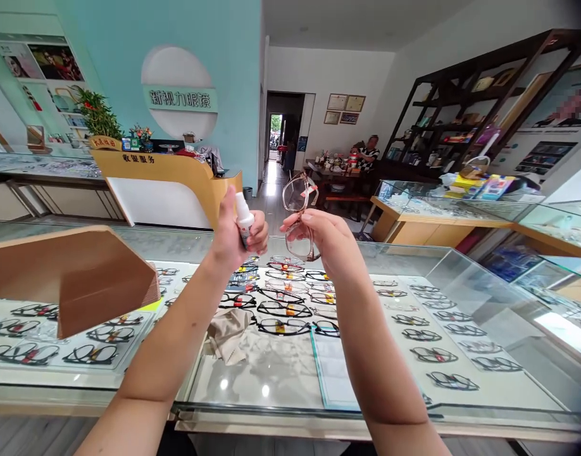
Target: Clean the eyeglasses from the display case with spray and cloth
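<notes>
My left hand (231, 234) is wrapped round a small white spray bottle (244, 218), held upright above the glass counter with the thumb raised beside its nozzle. To the right of it, my right hand (326, 237) pinches a pair of clear-lensed eyeglasses (296, 194) near the bridge. The glasses are turned on end, one lens above the fingers and the other below. Bottle and glasses are apart. Below my hands, a crumpled beige cloth (231, 335) lies on the glass countertop (271, 396).
Rows of spectacles (284, 326) show under the glass. A brown box-like object (100, 272) stands at the left, and a teal-edged tray (335, 367) lies right of centre. Farther back are a yellow-and-white cashier desk (160, 190) and a seated person (369, 151) by a table.
</notes>
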`<state>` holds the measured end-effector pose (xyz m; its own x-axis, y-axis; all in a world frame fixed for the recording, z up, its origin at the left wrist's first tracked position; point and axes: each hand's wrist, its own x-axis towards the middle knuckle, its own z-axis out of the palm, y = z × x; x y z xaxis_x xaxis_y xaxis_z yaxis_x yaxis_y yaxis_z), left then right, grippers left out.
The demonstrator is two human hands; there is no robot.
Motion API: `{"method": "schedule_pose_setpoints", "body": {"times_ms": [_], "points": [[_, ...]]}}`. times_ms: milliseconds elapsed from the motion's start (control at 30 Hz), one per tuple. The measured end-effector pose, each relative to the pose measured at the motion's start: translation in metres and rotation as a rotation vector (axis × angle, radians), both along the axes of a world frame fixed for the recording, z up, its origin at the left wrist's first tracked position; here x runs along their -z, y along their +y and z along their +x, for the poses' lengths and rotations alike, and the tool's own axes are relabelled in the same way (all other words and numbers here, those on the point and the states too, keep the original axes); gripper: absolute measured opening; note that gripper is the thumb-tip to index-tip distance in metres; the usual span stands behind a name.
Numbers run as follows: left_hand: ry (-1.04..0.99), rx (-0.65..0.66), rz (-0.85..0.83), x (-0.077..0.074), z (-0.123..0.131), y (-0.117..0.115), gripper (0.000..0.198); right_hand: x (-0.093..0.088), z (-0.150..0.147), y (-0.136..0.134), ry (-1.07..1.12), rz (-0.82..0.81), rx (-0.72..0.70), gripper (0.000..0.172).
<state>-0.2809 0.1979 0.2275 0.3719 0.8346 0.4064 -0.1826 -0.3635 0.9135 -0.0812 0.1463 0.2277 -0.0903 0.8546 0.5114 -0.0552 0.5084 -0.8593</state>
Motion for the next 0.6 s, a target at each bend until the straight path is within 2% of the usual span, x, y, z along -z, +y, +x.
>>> {"method": "schedule_pose_setpoints", "body": {"times_ms": [133,267,367,467,600], "points": [[-0.058,-0.158,0.073,0.004,0.002,0.005,0.092,0.004,-0.012,0.001,-0.003,-0.041,-0.07,0.029],[-0.013,-0.372,0.178,0.017,0.002,0.016,0.076,0.01,-0.025,0.004,0.07,-0.089,-0.119,0.03],[0.043,-0.518,0.239,0.025,0.001,0.021,0.074,0.014,-0.032,0.007,0.099,-0.126,-0.159,0.029],[0.111,-0.597,0.249,0.028,0.0,0.022,0.072,0.017,-0.036,0.008,0.096,-0.136,-0.179,0.028],[0.145,-0.63,0.264,0.029,0.0,0.022,0.069,0.017,-0.037,0.007,0.09,-0.152,-0.18,0.028]]}}
